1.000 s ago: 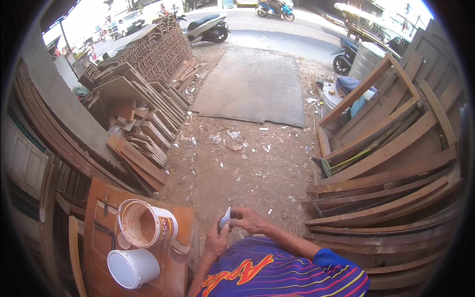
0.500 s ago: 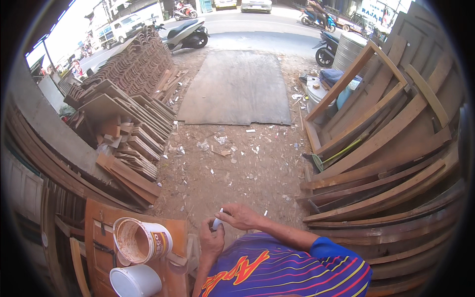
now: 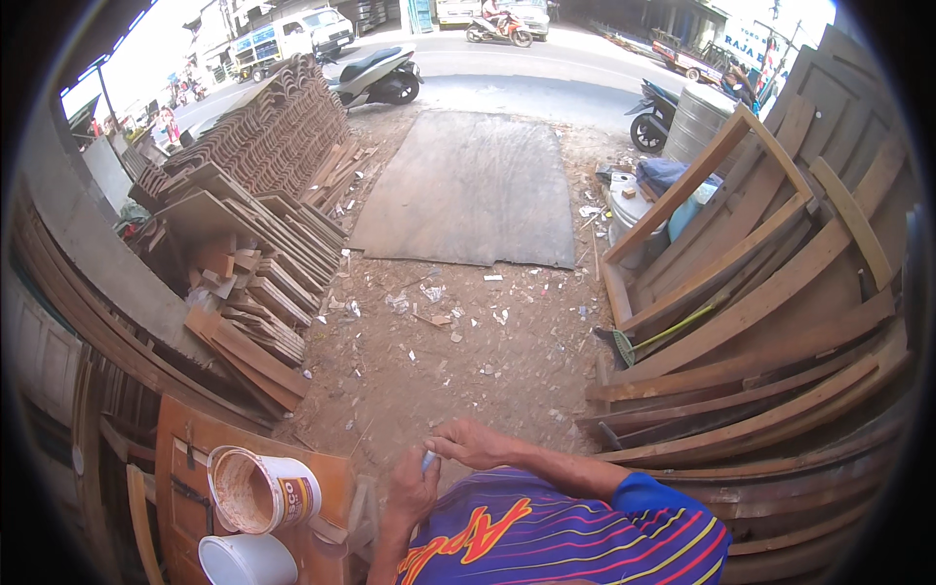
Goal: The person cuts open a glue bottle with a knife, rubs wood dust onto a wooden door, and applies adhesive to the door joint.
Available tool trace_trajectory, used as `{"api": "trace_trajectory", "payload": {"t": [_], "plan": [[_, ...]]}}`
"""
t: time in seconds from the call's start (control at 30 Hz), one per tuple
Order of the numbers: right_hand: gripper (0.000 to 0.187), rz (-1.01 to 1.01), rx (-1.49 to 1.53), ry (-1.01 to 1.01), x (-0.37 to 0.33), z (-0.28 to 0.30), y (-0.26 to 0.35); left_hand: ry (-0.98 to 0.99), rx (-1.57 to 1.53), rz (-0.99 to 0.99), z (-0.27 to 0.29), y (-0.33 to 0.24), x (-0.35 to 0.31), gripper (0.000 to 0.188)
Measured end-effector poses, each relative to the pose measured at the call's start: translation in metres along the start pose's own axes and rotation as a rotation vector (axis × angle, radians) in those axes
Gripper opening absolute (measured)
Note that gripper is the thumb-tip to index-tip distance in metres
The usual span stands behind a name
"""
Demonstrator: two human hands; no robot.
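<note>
A small pale object [image 3: 428, 460] sits between the two hands, low in the head view and just above the striped shirt [image 3: 565, 536]. It is too small and too hidden to identify. The left hand [image 3: 411, 490] is closed around its lower part. The right hand [image 3: 473, 444] comes in from the right with fingers pinched narrow on its upper end. Both hands touch the object and each other, held over bare earth (no support under them).

To the left of the hands stands a brown wooden panel [image 3: 185, 458] serving as a counter. On it lies a white bucket [image 3: 263, 489] tipped on its side, its mouth facing left and its inside smeared with brownish paste. Just below it is a second white tub [image 3: 247, 560], upright.

The dirt ground [image 3: 439, 380] ahead is littered with scraps and chips. A large flat grey board [image 3: 468, 190] lies on the ground farther out. Stacked timber and carved pieces [image 3: 253, 244] are piled along the left side. Wooden frames and curved planks [image 3: 760, 302] lean along the right. A grey metal drum [image 3: 700, 122] stands behind the frames.

Beyond the yard a scooter [image 3: 375, 76] is parked by the road [image 3: 526, 60], with further vehicles on the road behind.
</note>
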State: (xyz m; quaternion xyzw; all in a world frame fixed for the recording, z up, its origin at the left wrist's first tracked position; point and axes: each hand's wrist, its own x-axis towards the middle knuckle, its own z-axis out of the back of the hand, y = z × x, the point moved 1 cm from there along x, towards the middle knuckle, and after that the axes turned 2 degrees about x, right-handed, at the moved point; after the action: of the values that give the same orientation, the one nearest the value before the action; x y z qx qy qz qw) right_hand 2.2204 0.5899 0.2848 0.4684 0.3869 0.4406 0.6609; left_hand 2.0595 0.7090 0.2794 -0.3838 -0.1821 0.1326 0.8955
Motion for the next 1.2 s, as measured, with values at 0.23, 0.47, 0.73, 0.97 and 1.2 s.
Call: {"api": "trace_trajectory", "payload": {"t": [0.23, 0.47, 0.73, 0.97, 1.2], "plan": [[0.048, 0.028, 0.156, -0.064, -0.006, 0.016, -0.002, 0.143, -0.191, 0.098, 0.005, -0.016, 0.025, 0.018], [0.048, -0.064, 0.126, 0.0, 0.009, 0.028, 0.009, 0.125, -0.058, 0.038, 0.005, 0.002, 0.039, 0.018], [0.048, 0.04, -0.001, 0.0, 0.038, 0.038, 0.03, 0.567, -0.67, 0.076, 0.053, 0.009, 0.082, 0.031], [0.051, -0.265, -0.025, 0.034, 0.119, 0.025, 0.041, 0.198, -0.165, 0.177, 0.091, 0.027, 0.107, 0.029], [0.05, -0.111, -0.106, 0.279, 0.174, 0.018, 0.07, 0.096, -0.304, 0.063, 0.132, 0.066, 0.11, 0.027]]}}
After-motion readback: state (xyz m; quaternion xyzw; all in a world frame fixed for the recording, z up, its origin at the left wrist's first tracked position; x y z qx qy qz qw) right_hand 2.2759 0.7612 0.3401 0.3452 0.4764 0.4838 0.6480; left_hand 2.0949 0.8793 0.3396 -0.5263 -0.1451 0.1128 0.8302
